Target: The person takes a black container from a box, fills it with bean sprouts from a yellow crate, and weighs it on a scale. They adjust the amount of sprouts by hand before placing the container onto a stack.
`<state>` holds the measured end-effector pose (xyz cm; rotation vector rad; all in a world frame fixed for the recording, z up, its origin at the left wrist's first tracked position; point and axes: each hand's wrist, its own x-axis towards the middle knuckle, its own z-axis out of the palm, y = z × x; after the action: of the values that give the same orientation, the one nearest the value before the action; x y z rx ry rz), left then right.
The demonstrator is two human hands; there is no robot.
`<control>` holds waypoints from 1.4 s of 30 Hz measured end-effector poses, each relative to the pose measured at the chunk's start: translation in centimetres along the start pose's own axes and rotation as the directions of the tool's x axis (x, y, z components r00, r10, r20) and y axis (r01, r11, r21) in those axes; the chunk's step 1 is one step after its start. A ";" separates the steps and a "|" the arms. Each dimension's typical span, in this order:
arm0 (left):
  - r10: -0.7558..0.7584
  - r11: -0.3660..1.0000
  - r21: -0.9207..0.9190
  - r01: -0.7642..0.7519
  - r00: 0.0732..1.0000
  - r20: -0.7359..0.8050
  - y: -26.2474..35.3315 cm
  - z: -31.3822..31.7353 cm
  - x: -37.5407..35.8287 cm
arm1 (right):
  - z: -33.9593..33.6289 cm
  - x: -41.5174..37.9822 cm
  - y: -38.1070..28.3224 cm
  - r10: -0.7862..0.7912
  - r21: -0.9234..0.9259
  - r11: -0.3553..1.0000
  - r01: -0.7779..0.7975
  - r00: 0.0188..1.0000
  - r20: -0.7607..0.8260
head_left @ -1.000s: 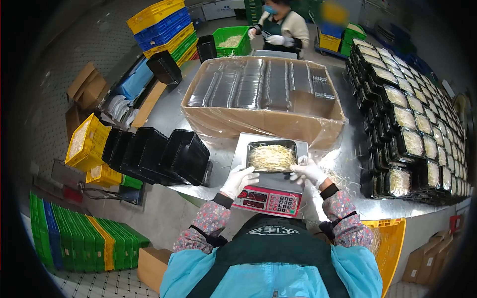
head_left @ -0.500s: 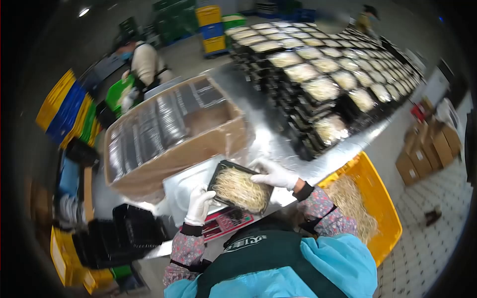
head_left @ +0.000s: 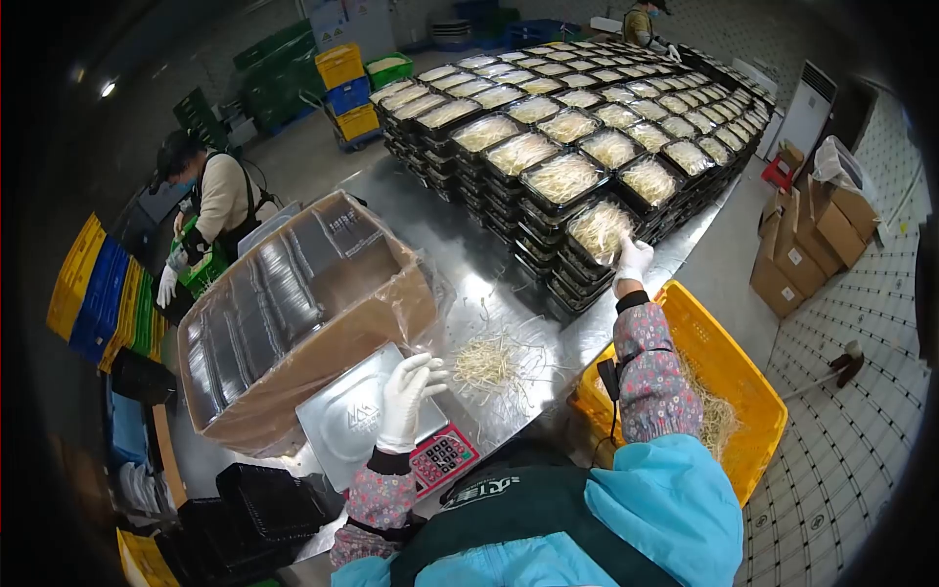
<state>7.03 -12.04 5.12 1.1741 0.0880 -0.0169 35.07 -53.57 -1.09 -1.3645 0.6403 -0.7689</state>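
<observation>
My right hand [head_left: 634, 262], in a white glove, reaches out to the near corner of the stacked black trays and grips the edge of a tray of sprouts [head_left: 601, 233] there. My left hand [head_left: 405, 396], also gloved, is raised over the scale [head_left: 342, 416], fingers apart and holding nothing. The scale's red keypad [head_left: 443, 458] shows beside my left wrist, and its metal plate bears no tray. A loose heap of sprouts [head_left: 486, 362] lies on the metal table [head_left: 391, 201] to the right of my left hand.
A cardboard box [head_left: 323, 367] of black trays stands left, with more black trays [head_left: 259, 504] below it. A yellow crate [head_left: 729, 367] with sprouts is at right. One person [head_left: 223, 196] works at far left, another [head_left: 641, 24] behind the stacks. Cartons [head_left: 817, 240] stand far right.
The tray of sprouts has left the area over the scale, and my right hand has moved forward to the stacks. My left hand has let go. The sprout heap on the table is now visible.
</observation>
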 end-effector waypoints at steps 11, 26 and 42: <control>0.917 0.252 0.909 0.331 0.219 -0.334 8.1 -15.9 -15.5 | -4.5 -5.5 0.2 0.242 0.318 0.891 -0.324 0.931 0.272; 0.603 0.163 0.773 0.613 0.559 -0.569 7.2 -27.6 -27.3 | -12.3 -13.5 1.2 0.201 0.117 0.958 -0.261 0.907 0.371; 0.454 0.259 0.830 -0.494 0.821 0.347 1.5 0.9 1.4 | -22.2 -23.6 -0.8 0.169 -0.044 0.984 -0.175 0.808 0.564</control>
<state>8.58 -12.26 6.72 2.2901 -0.3915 0.5386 3.20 -48.36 -3.59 -1.4128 0.2758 -0.1885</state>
